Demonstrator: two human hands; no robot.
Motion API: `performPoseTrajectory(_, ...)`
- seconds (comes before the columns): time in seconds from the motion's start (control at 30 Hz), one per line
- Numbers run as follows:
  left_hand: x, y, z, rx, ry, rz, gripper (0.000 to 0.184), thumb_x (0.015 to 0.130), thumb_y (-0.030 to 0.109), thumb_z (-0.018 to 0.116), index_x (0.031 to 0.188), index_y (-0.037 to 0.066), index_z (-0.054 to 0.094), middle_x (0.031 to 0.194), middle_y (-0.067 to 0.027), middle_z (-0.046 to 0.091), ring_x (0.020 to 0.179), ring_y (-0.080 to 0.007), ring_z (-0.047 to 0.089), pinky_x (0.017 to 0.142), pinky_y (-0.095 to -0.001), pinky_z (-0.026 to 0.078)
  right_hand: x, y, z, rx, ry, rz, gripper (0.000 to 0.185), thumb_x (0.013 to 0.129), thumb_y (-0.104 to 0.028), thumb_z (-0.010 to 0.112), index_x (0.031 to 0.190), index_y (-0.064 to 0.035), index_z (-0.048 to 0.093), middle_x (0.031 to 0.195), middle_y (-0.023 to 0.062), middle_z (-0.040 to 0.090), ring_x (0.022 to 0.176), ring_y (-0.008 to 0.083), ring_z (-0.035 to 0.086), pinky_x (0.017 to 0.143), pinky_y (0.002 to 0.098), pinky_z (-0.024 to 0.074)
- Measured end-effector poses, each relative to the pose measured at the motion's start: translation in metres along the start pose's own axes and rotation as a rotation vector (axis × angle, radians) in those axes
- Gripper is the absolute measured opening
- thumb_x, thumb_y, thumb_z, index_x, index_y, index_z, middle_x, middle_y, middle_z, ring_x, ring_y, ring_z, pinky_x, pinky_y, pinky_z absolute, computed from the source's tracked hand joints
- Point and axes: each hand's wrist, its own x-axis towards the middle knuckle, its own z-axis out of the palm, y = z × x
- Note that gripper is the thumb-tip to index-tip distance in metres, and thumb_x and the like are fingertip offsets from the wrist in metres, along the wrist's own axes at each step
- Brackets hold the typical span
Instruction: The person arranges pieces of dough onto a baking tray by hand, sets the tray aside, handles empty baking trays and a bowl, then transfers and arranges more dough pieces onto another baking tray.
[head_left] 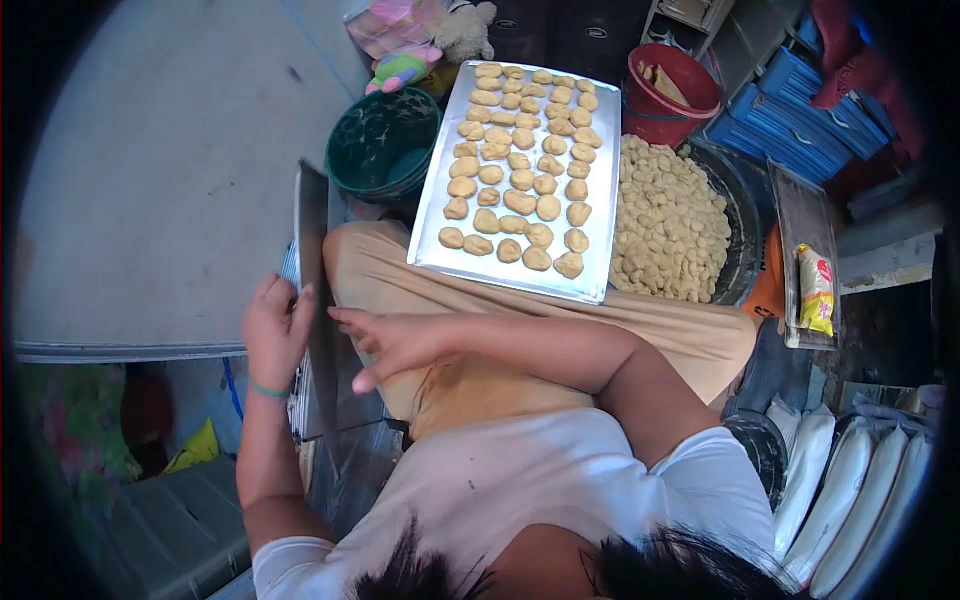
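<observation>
My left hand (277,332), with a green band at the wrist, is closed round the edges of upright metal trays (312,240) on the left. My right hand (395,345) reaches across my lap towards these trays, fingers apart and holding nothing. A shiny tray (425,240) rests tilted on my knees, bearing rows of small tan dough pieces (520,202). Right of it, a big heap of similar dough pieces (668,225) fills a wide dark basin (745,235).
Beyond my knees stand a green bucket (385,145) and a red bucket (672,95). A pale board (170,180) spans the left. On the right are a narrow tray (812,215) with a yellow packet (816,288), blue drawers (800,115) and white packs (850,495).
</observation>
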Motion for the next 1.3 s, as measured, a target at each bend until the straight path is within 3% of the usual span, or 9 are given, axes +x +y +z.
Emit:
performPoseTrajectory(0.13,0.048,0.051,0.023,0.044,0.101,0.295,0.026,0.084,0.015,0.065,0.069,-0.001,0.050,0.072,-0.0165,0.048,0.067,-0.0382,0.051,0.057,-0.0430,0.041,0.009,0.008,0.008,-0.070,0.197,0.051,0.108,0.073,-0.044,0.079,0.145,0.0071,0.017,0.128,0.0314,0.049,0.123,0.0378,0.049,0.101,0.0412,0.0414)
performPoseTrajectory(0.17,0.058,0.061,0.034,0.025,0.135,0.365,0.028,0.084,0.016,0.065,0.068,-0.001,0.049,0.072,-0.0168,0.047,0.066,-0.0390,0.051,0.057,-0.0414,0.042,0.002,0.001,0.006,-0.117,0.468,-0.011,0.087,0.078,-0.035,0.074,0.140,0.0058,0.028,0.120,0.0285,0.054,0.113,0.0337,0.055,0.094,0.0387,0.0453)
performPoseTrajectory(0.27,0.073,0.084,0.063,0.091,-0.193,0.365,0.028,0.085,0.029,0.066,0.086,0.002,0.061,0.088,-0.0169,0.057,0.084,-0.0380,0.058,0.069,-0.0410,0.047,-0.015,0.022,-0.027,0.039,0.663,0.076,0.061,0.085,-0.022,0.064,0.134,0.0031,0.039,0.116,0.0210,0.058,0.104,0.0266,0.058,0.090,0.0361,0.0467)
performPoseTrajectory(0.37,0.081,0.077,0.073,0.145,-0.005,0.505,0.050,0.086,0.043,0.063,0.120,0.006,0.058,0.119,-0.0177,0.058,0.109,-0.0364,0.055,0.087,-0.0440,0.046,-0.043,0.039,-0.057,0.472,0.784,-0.233,0.046,0.087,-0.009,0.056,0.130,0.0004,0.045,0.114,0.0133,0.060,0.101,0.0213,0.058,0.089,0.0347,0.0466)
performPoseTrajectory(0.47,0.097,0.021,0.082,0.292,0.063,0.014,0.072,0.086,0.051,0.061,0.140,0.007,0.042,0.147,-0.0210,0.037,0.130,-0.0381,0.041,0.103,-0.0583,0.028,-0.087,0.031,-0.095,0.687,0.985,-0.264,0.042,0.087,-0.007,0.058,0.127,0.0012,0.046,0.113,0.0113,0.060,0.104,0.0228,0.058,0.093,0.0381,0.0471)
performPoseTrajectory(0.53,0.105,-0.048,0.107,0.200,0.153,-0.188,0.064,0.088,0.048,0.060,0.133,0.004,0.050,0.137,-0.0225,0.049,0.120,-0.0372,0.051,0.100,-0.0507,0.036,-0.119,0.031,-0.124,0.776,1.039,-0.349,0.043,0.086,-0.006,0.060,0.127,0.0007,0.046,0.112,0.0127,0.059,0.106,0.0245,0.058,0.093,0.0399,0.0489)
performPoseTrajectory(0.73,0.125,-0.020,0.143,-0.443,-0.142,-0.168,0.033,0.093,0.026,0.056,0.100,-0.006,0.063,0.094,-0.0233,0.066,0.088,-0.0333,0.064,0.079,-0.0376,0.048,-0.187,0.023,-0.205,0.438,1.358,-0.323,0.039,0.094,-0.026,0.060,0.117,0.0048,0.054,0.099,0.0125,0.065,0.087,0.0213,0.064,0.072,0.0332,0.0539)
performPoseTrajectory(0.9,0.116,-0.018,0.236,-0.359,-0.103,-0.141,0.027,0.091,0.021,0.057,0.101,-0.004,0.064,0.097,-0.0248,0.064,0.091,-0.0382,0.062,0.080,-0.0412,0.048,-0.224,0.084,-0.260,-0.482,1.651,0.120,0.046,0.089,-0.036,0.064,0.109,0.0059,0.062,0.093,0.0221,0.068,0.090,0.0313,0.067,0.077,0.0381,0.0513)
performPoseTrajectory(1.3,0.085,-0.009,0.249,-0.399,-0.013,-0.141,0.025,0.090,0.010,0.055,0.109,-0.005,0.063,0.104,-0.0235,0.065,0.097,-0.0369,0.062,0.087,-0.0397,0.047,-0.215,0.085,-0.255,-0.691,1.629,0.417,0.061,0.088,-0.044,0.061,0.126,0.0024,0.055,0.117,0.0294,0.057,0.105,0.0393,0.059,0.087,0.0428,0.0477)
